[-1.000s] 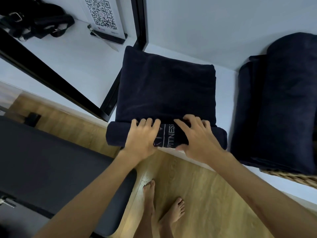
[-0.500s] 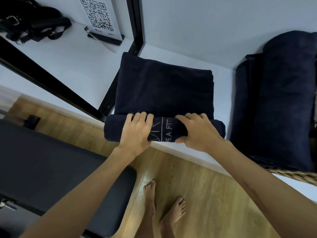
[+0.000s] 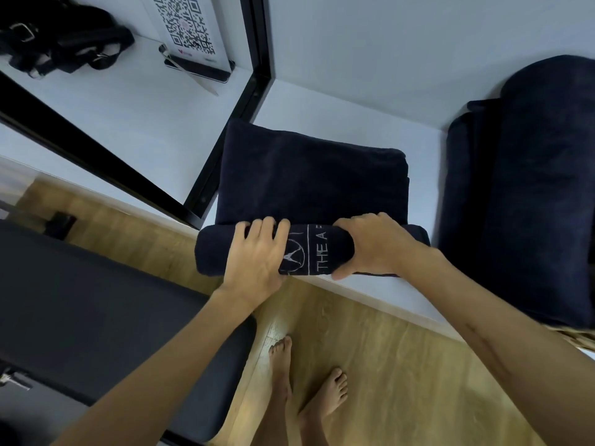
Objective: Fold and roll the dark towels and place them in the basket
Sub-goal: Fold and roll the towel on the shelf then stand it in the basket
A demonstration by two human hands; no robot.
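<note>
A dark navy towel (image 3: 309, 185) lies folded on the white shelf (image 3: 380, 291), its near end rolled into a thick tube with a white printed logo facing me. My left hand (image 3: 257, 255) wraps over the left half of the roll. My right hand (image 3: 370, 246) grips the right half, thumb under the front. At the right, several dark rolled towels (image 3: 528, 194) stand in a wicker basket (image 3: 576, 339), of which only a strip of rim shows at the lower right.
A black frame post (image 3: 257, 59) divides the shelf at the towel's far left corner. A QR-code sign (image 3: 190, 30) and black straps (image 3: 58, 43) lie beyond it. A dark padded bench (image 3: 80, 300) sits at the left over the wooden floor (image 3: 386, 381), with my bare feet below.
Both hands have turned the roll farther away from me, so it is thicker and the flat part is shorter. The printed logo has rotated round into view.
</note>
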